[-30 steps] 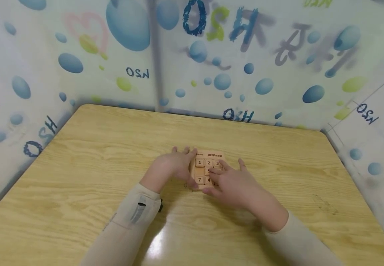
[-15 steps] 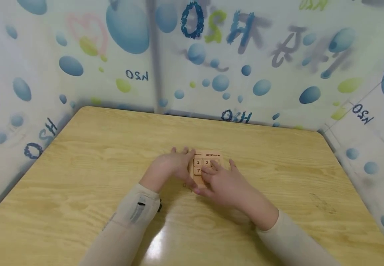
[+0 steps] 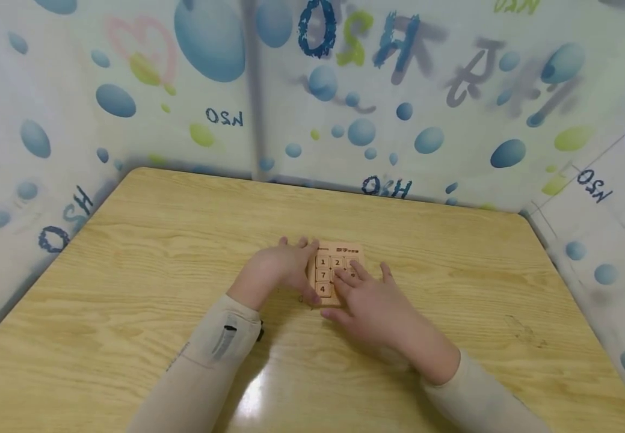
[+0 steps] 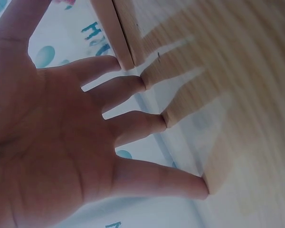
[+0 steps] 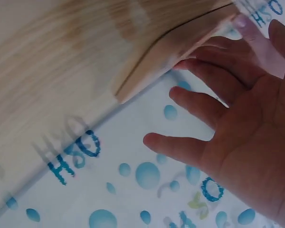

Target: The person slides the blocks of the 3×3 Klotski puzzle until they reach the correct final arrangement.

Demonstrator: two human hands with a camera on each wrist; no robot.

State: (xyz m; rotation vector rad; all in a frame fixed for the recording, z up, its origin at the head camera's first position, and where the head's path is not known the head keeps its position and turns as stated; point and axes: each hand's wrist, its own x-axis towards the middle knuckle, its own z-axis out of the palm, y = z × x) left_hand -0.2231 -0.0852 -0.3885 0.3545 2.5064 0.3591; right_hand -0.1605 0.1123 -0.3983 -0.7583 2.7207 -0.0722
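Observation:
In the head view a small wooden number board (image 3: 325,249) lies flat on the table, with square tiles reading 1, 2, 7 and 4 showing along its left and top. My left hand (image 3: 285,267) steadies the board's left edge between thumb and index finger; in the left wrist view the other fingertips of this hand (image 4: 85,133) touch the table. Over the board's right part, my right hand (image 3: 379,307) touches the tiles with its fingertips and hides several of them. The right wrist view shows this hand (image 5: 247,123) with fingers spread beside the board's edge (image 5: 156,57).
The board stands on a wide wood-grain table (image 3: 182,216). Behind and beside the table hang pale sheets (image 3: 155,132) printed with blue and green bubbles and lettering. Sleeved forearms cross the table's near part.
Tile 7 has moved up from the bottom-left corner to the middle of the left column, and tile 4 now sits in that corner. My right hand shifted left, then slightly back right; my left stayed.

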